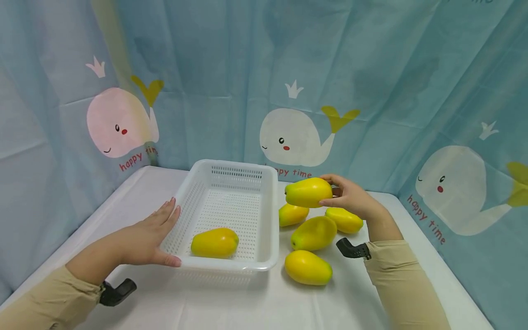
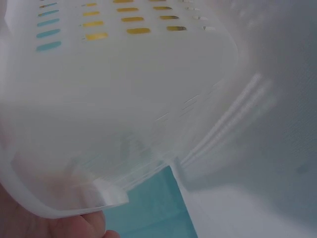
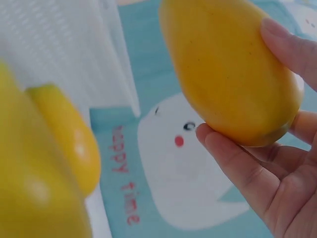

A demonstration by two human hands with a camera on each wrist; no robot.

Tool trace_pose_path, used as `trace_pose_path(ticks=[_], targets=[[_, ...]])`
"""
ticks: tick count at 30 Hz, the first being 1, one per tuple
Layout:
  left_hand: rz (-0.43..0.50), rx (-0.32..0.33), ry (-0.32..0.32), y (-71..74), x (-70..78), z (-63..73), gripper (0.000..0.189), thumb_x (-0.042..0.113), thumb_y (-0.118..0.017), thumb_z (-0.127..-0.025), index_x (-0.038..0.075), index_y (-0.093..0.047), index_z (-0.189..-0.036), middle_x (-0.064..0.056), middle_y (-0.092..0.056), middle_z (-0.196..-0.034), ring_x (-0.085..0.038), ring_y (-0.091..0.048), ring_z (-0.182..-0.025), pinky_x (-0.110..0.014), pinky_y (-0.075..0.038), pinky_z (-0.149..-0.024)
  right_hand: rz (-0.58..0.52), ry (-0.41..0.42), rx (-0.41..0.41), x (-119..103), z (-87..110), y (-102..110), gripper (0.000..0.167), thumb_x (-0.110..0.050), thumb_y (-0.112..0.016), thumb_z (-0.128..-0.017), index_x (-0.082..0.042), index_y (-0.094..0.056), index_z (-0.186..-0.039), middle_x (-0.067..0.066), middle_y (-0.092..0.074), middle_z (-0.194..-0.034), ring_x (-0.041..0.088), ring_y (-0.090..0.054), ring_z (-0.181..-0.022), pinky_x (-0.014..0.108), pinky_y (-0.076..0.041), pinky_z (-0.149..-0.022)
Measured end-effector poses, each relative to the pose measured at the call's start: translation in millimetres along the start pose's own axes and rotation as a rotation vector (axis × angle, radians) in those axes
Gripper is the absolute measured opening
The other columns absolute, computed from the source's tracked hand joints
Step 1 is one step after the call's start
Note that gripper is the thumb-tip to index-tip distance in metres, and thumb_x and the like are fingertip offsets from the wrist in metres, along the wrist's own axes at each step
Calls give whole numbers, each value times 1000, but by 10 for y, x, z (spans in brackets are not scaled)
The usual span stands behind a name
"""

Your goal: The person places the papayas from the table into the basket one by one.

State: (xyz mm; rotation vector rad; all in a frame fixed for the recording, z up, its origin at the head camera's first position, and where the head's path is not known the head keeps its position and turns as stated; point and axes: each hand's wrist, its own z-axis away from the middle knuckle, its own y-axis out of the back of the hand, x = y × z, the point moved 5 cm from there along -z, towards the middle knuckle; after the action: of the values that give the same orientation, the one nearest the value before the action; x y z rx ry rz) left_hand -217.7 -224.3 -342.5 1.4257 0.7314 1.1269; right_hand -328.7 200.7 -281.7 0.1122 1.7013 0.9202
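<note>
My right hand [image 1: 349,196] grips a yellow papaya [image 1: 308,192] by its rounder end and holds it up beside the basket's right rim. Thumb and fingers wrap this papaya [image 3: 230,69] in the right wrist view. My left hand [image 1: 150,236] lies against the left side of a white perforated plastic basket [image 1: 272,220], fingers straight and spread, thumb at the near corner of the rim. One papaya [image 1: 215,243] lies in the near part of the basket. In the left wrist view, fingertips [image 2: 79,225] show at the basket's rim.
Right of the basket, several papayas lie on the white-covered table: one at the back [image 1: 292,214], one at right [image 1: 344,220], one in the middle [image 1: 314,233] and one in front [image 1: 308,267]. A blue curtain [image 1: 222,82] with whale prints surrounds the table's back and sides.
</note>
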Motion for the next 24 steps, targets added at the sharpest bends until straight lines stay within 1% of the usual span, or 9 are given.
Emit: trace_pose_path(ticks=[5, 8, 12, 16, 18, 24], targets=[[5, 3, -4, -1, 1, 0, 128, 76, -60, -58, -3, -8, -144, -20, 6, -151, -40, -5, -137, -61, -20, -100, -41, 50, -6, -170, -136, -109, 62, -26, -74, -78, -14, -43, -130, 9, -53, -119, 26, -58, -98, 39, -49, -84], [5, 1, -5, -5, 0, -2, 129, 77, -59, -58, -2, -7, -145, -20, 7, -151, -40, -4, -137, -61, -20, -100, -59, 67, -9, -254, -217, -193, 62, -24, -74, -77, -14, -44, -130, 9, -53, -118, 25, -58, -98, 39, -49, -84], [6, 1, -1, -15, -15, -6, 129, 78, -59, -57, -2, -8, -145, -19, 8, -152, -40, -4, -137, -60, -20, -100, -83, 89, -35, -318, -326, -336, 60, -22, -74, -78, -14, -44, -130, 9, -53, -119, 26, -57, -98, 38, -49, -84], [5, 4, -3, -17, -25, -9, 128, 77, -59, -57, -1, -8, -145, -19, 8, -152, -39, -4, -137, -60, -20, -101, -95, 95, -65, -390, -415, -497, 60, -23, -74, -78, -17, -45, -130, 6, -52, -120, 25, -57, -97, 36, -50, -82], [8, 3, -6, -19, -26, -11, 128, 77, -59, -58, -1, -7, -145, -19, 8, -152, -40, -4, -137, -61, -20, -100, -98, 106, -85, -449, -452, -577, 61, -22, -73, -78, -16, -43, -131, 6, -50, -122, 24, -57, -96, 35, -51, -80], [22, 1, 2, -16, -28, -16, 128, 75, -61, -57, -1, -7, -145, -19, 8, -151, -40, -4, -137, -61, -22, -99, -90, 130, -140, -794, -464, -812, 55, -12, -71, -80, -9, -45, -128, 9, -49, -118, 25, -57, -94, 33, -50, -81]])
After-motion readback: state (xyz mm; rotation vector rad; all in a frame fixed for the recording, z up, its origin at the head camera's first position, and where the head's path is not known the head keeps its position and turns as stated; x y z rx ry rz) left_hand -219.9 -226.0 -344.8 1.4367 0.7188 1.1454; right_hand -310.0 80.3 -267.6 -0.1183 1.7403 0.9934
